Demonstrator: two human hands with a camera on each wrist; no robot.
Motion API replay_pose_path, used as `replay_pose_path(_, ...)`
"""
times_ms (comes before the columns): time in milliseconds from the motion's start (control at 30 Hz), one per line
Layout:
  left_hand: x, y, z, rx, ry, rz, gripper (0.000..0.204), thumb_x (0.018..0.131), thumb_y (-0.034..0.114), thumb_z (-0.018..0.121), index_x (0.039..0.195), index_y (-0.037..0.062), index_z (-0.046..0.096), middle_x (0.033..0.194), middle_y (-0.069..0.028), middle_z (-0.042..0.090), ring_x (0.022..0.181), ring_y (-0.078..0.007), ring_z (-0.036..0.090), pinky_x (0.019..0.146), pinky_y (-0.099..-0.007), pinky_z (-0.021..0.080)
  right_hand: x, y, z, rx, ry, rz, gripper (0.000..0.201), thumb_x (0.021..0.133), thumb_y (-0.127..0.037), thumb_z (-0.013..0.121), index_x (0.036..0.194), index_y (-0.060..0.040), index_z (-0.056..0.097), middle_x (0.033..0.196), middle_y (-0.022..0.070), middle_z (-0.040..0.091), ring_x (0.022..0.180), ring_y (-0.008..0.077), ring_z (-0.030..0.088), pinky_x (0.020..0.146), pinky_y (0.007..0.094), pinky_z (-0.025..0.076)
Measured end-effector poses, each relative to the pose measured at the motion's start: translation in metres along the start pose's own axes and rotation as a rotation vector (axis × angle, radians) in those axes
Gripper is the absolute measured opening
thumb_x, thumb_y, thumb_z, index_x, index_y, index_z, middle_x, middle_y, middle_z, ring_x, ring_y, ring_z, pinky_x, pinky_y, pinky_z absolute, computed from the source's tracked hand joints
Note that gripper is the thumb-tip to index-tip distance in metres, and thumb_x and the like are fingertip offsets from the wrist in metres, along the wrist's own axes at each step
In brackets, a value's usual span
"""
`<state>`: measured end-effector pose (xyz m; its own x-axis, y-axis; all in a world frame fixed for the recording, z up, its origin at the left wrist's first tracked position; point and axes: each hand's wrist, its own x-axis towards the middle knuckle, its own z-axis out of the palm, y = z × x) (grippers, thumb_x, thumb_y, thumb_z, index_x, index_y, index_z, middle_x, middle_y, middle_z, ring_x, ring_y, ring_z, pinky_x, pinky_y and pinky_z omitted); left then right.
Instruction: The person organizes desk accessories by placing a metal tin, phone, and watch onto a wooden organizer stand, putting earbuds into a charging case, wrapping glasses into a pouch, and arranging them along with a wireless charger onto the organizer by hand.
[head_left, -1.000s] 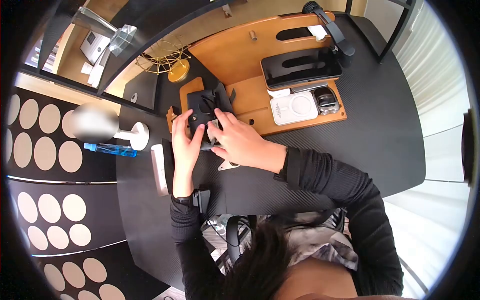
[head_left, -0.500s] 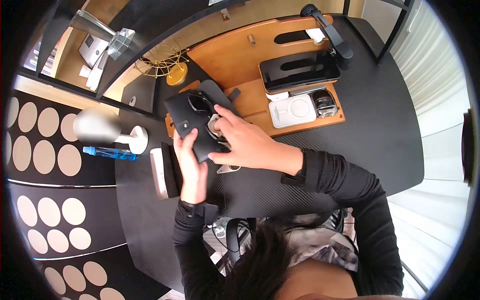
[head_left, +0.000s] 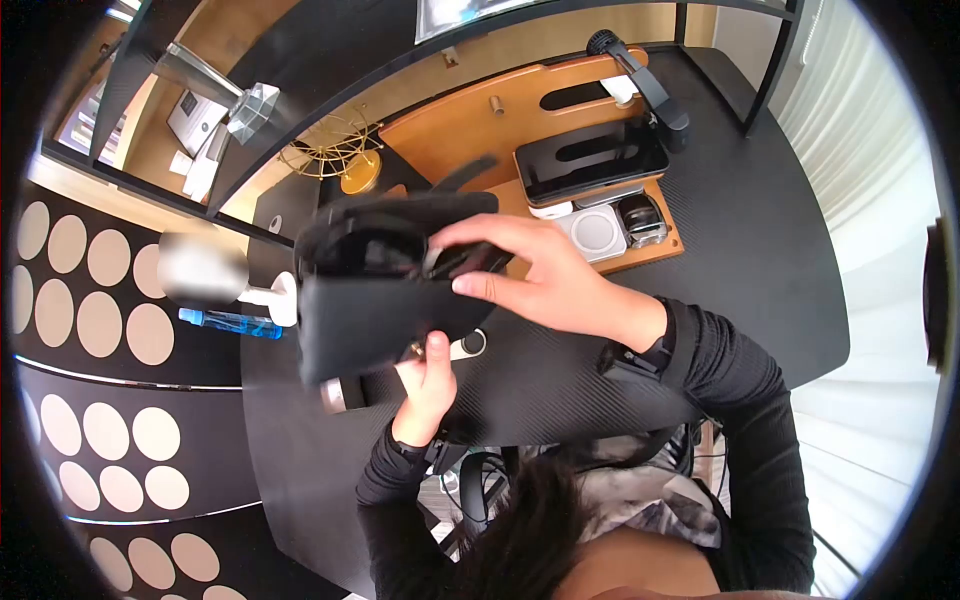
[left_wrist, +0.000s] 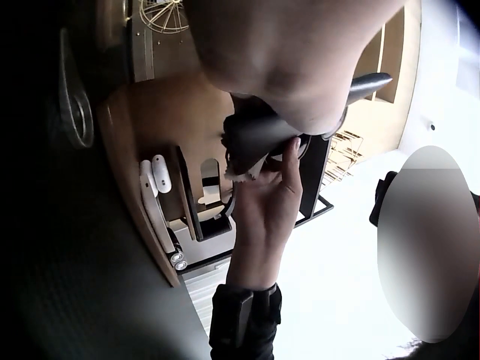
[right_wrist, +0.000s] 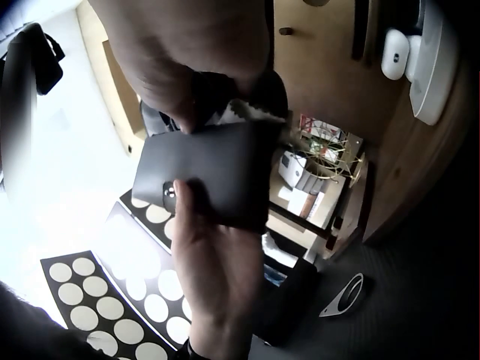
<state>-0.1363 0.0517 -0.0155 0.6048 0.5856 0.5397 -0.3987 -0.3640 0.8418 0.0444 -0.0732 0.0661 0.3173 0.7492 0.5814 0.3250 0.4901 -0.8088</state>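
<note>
A black soft pouch (head_left: 370, 300) is lifted off the desk, close to the head camera and blurred. My left hand (head_left: 430, 375) grips it from below, with the thumb pressed on its front face. In the right wrist view the same left hand (right_wrist: 210, 259) holds the pouch (right_wrist: 217, 176) near a small snap. My right hand (head_left: 535, 275) comes in from the right, its fingers curled over the pouch's open top edge. What those fingers touch inside is hidden. The left wrist view shows the right hand (left_wrist: 262, 214) at the dark pouch (left_wrist: 255, 139).
A wooden organiser tray (head_left: 450, 120) stands at the back of the black desk (head_left: 760, 250), holding a phone (head_left: 590, 150) and a white round charger (head_left: 595, 230). A small metal tool (head_left: 462, 348) lies under the hands. A blue bottle (head_left: 225, 322) and a gold wire ornament (head_left: 330, 135) are at the left.
Both hands have raised the pouch from the tray's front edge up toward the head camera. It now stands with its mouth up, and the right hand's fingers stay at its opening.
</note>
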Motion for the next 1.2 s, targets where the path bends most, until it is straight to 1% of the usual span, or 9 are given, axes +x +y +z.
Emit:
replay_pose_path(300,0.003,0.025,0.004,-0.090,-0.155,-0.305,0.091,0.079,0.063,0.067,0.139,0.0015,0.036,0.136,-0.0097,0.045,0.129,-0.0224,0.042,0.109,-0.0398,0.033,-0.009,0.002,0.004,-0.023,-0.308,-0.111,0.035,0.099,-0.025,0.046,0.125,-0.0028,0.056,0.113,0.0161,0.060,0.106,0.0354,0.058,0.091,0.0428,0.046)
replay_pose_path(600,0.005,0.025,0.006,-0.063,-0.107,-0.297,0.042,0.090,0.014,0.065,0.128,0.0000,0.052,0.127,-0.0099,0.055,0.117,-0.0217,0.053,0.101,-0.0388,0.043,-0.016,-0.028,0.006,-0.290,-0.285,-0.220,0.048,0.094,-0.022,0.054,0.134,0.0029,0.045,0.100,0.0183,0.061,0.083,0.0357,0.056,0.079,0.0441,0.048)
replay_pose_path(633,-0.004,0.001,-0.022,0.142,-0.374,-0.263,0.037,0.091,0.011,0.061,0.126,0.0005,0.054,0.125,-0.0098,0.057,0.115,-0.0205,0.054,0.100,-0.0376,0.043,-0.019,-0.028,0.008,-0.210,-0.305,-0.234,0.044,0.094,-0.023,0.055,0.128,0.0036,0.048,0.107,0.0212,0.058,0.094,0.0371,0.056,0.083,0.0446,0.048)
replay_pose_path(700,0.027,0.037,0.024,0.190,-0.173,-0.148,0.034,0.093,0.013,0.058,0.125,0.0012,0.055,0.121,-0.0109,0.059,0.113,-0.0208,0.056,0.100,-0.0368,0.043,-0.020,-0.019,0.020,-0.060,-0.157,-0.268,0.037,0.093,-0.027,0.057,0.115,0.0028,0.056,0.112,0.0226,0.056,0.106,0.0381,0.055,0.087,0.0442,0.048)
replay_pose_path(733,0.030,0.032,0.019,-0.339,-0.084,-0.595,0.047,0.099,0.033,0.050,0.137,0.0069,0.042,0.123,-0.0128,0.057,0.114,-0.0237,0.056,0.104,-0.0403,0.042,-0.020,-0.019,0.019,-0.057,-0.158,-0.268,0.037,0.093,-0.027,0.057,0.115,0.0028,0.056,0.112,0.0226,0.056,0.106,0.0381,0.055,0.087,0.0442,0.048)
replay_pose_path(900,0.029,0.044,0.038,-0.374,-0.028,-0.666,0.049,0.089,0.018,0.064,0.132,0.0012,0.049,0.127,-0.0146,0.054,0.113,-0.0218,0.056,0.100,-0.0377,0.044,-0.018,-0.015,0.012,-0.249,-0.168,-0.456,0.033,0.090,-0.030,0.062,0.107,-0.0021,0.059,0.112,0.0169,0.058,0.100,0.0375,0.059,0.084,0.0426,0.049)
replay_pose_path(967,0.023,0.057,0.052,-0.171,-0.070,-0.101,0.059,0.082,0.013,0.073,0.134,0.0022,0.048,0.127,-0.0162,0.054,0.115,-0.0237,0.055,0.101,-0.0386,0.044,-0.022,-0.020,0.007,-0.329,-0.234,-0.391,0.031,0.091,-0.030,0.062,0.106,-0.0025,0.059,0.108,0.0138,0.059,0.094,0.0352,0.061,0.078,0.0412,0.051)
replay_pose_path(1133,-0.001,0.026,-0.006,-0.150,0.072,-0.514,0.054,0.085,0.010,0.069,0.133,0.0010,0.045,0.129,-0.0114,0.054,0.118,-0.0230,0.053,0.103,-0.0383,0.041,-0.016,-0.037,-0.001,-0.590,-0.353,-0.194,0.023,0.092,-0.026,0.058,0.098,-0.0039,0.059,0.092,0.0076,0.058,0.078,0.0248,0.062,0.060,0.0344,0.052)
replay_pose_path(1200,0.003,0.018,-0.014,-0.243,0.141,-0.556,0.046,0.093,0.020,0.054,0.134,0.0003,0.044,0.130,-0.0117,0.053,0.119,-0.0247,0.053,0.102,-0.0391,0.044,-0.007,-0.036,-0.001,-0.443,-0.112,-0.378,0.020,0.090,-0.024,0.059,0.097,-0.0043,0.059,0.090,0.0078,0.057,0.078,0.0242,0.060,0.059,0.0341,0.051)
